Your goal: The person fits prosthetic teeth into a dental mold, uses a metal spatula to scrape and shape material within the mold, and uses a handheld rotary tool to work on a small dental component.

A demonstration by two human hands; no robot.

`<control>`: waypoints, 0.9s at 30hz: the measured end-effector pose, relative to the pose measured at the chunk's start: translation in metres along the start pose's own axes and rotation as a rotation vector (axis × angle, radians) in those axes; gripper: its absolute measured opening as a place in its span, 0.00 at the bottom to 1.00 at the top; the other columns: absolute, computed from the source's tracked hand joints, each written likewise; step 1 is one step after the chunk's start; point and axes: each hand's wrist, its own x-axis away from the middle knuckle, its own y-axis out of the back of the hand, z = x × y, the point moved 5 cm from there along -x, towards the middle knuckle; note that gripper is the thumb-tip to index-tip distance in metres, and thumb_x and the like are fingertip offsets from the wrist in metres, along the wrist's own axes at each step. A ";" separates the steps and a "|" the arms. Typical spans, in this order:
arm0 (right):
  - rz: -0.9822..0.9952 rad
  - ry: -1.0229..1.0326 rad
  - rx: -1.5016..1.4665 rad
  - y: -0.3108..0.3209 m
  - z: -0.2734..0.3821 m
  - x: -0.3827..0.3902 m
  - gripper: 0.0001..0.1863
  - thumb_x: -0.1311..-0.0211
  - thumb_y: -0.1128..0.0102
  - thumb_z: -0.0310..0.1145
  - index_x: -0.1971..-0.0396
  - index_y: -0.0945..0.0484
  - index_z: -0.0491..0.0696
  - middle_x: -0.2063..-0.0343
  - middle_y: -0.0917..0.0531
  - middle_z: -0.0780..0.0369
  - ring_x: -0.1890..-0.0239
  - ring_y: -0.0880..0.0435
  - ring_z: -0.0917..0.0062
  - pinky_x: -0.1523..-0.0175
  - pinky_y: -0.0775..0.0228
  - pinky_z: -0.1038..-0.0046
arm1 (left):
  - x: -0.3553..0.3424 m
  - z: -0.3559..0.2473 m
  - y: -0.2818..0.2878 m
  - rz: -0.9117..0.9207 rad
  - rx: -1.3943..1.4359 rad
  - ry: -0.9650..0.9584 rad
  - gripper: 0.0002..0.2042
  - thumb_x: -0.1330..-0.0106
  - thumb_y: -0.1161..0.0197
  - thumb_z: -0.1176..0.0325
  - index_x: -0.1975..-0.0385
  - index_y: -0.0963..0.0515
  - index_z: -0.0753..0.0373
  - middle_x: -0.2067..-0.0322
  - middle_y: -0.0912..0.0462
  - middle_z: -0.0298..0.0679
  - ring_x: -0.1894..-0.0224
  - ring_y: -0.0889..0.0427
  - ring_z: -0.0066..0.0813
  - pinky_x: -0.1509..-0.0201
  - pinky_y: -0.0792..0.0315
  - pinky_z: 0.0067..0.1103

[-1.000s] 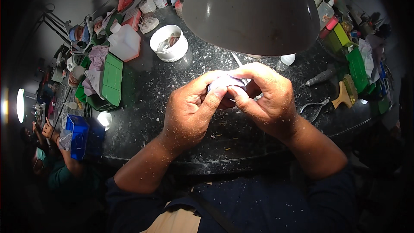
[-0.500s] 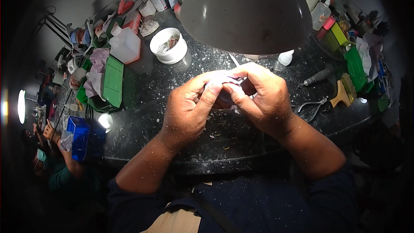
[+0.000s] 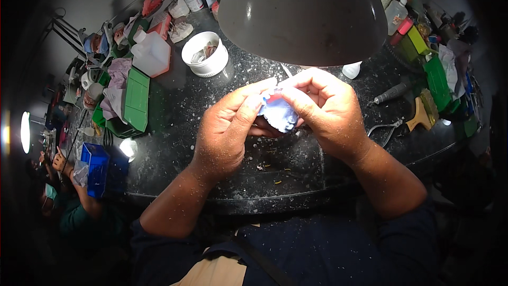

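Note:
Between both hands, under the lamp, is a small pale-blue dental cast [image 3: 279, 115] with tooth-like bumps along its upper edge and a pink patch. My left hand [image 3: 225, 127] grips its left side, thumb on the near face and fingers behind. From the other side, my right hand [image 3: 333, 114] pinches the upper right edge between thumb and forefinger. The fingertips behind the cast are partly hidden. White dust and crumbs speckle both hands and forearms. Just beyond the right hand, the pointed tip of a thin tool [image 3: 286, 70] shows; the rest is hidden.
A large dark lamp shade [image 3: 301, 16] hangs low over the far side. To the left stand a white tub [image 3: 209, 69], a green bin [image 3: 137, 100] and a blue bin [image 3: 95, 169]. Pliers [image 3: 390, 132], a wooden-handled brush [image 3: 419, 115] and a grey handpiece [image 3: 392, 92] lie right.
The cast has turned so that its broad pale-blue face now shows below my fingers. My hands have parted slightly, the right shifting a little rightward; both still hold it.

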 end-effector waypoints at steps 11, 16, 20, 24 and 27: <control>0.008 -0.032 -0.002 0.000 -0.002 0.001 0.12 0.16 0.37 0.35 0.52 0.13 0.41 0.68 0.11 0.65 0.70 0.15 0.87 0.63 0.20 0.82 | 0.002 -0.006 0.002 0.025 0.016 0.015 0.20 0.10 0.49 0.63 0.31 0.23 0.71 0.48 0.11 0.47 0.51 0.08 0.30 0.46 0.09 0.28; 0.007 -0.072 -0.020 0.001 -0.003 0.000 0.13 0.15 0.39 0.36 0.53 0.14 0.40 0.70 0.12 0.64 0.71 0.14 0.86 0.63 0.20 0.81 | 0.003 -0.004 0.005 0.001 0.003 0.002 0.20 0.10 0.49 0.62 0.33 0.23 0.73 0.48 0.11 0.47 0.50 0.08 0.30 0.46 0.09 0.28; -0.003 -0.067 -0.016 0.002 -0.003 0.001 0.13 0.15 0.39 0.36 0.53 0.14 0.39 0.70 0.12 0.64 0.71 0.14 0.85 0.63 0.20 0.81 | 0.002 -0.004 0.005 -0.007 0.012 0.012 0.21 0.10 0.49 0.62 0.32 0.23 0.73 0.47 0.11 0.47 0.50 0.08 0.30 0.46 0.09 0.28; 0.004 -0.075 -0.045 0.000 -0.003 0.000 0.13 0.15 0.39 0.35 0.52 0.14 0.39 0.70 0.12 0.64 0.71 0.14 0.86 0.63 0.20 0.80 | 0.002 -0.002 0.008 -0.029 0.033 0.030 0.21 0.10 0.49 0.62 0.32 0.24 0.73 0.48 0.11 0.47 0.50 0.08 0.31 0.47 0.09 0.28; 0.030 -0.099 -0.065 0.001 -0.005 0.001 0.13 0.15 0.38 0.34 0.50 0.14 0.39 0.68 0.12 0.63 0.71 0.14 0.85 0.63 0.20 0.80 | 0.000 0.001 0.009 -0.035 0.095 0.073 0.21 0.10 0.50 0.61 0.32 0.24 0.73 0.49 0.11 0.50 0.52 0.06 0.35 0.48 0.08 0.30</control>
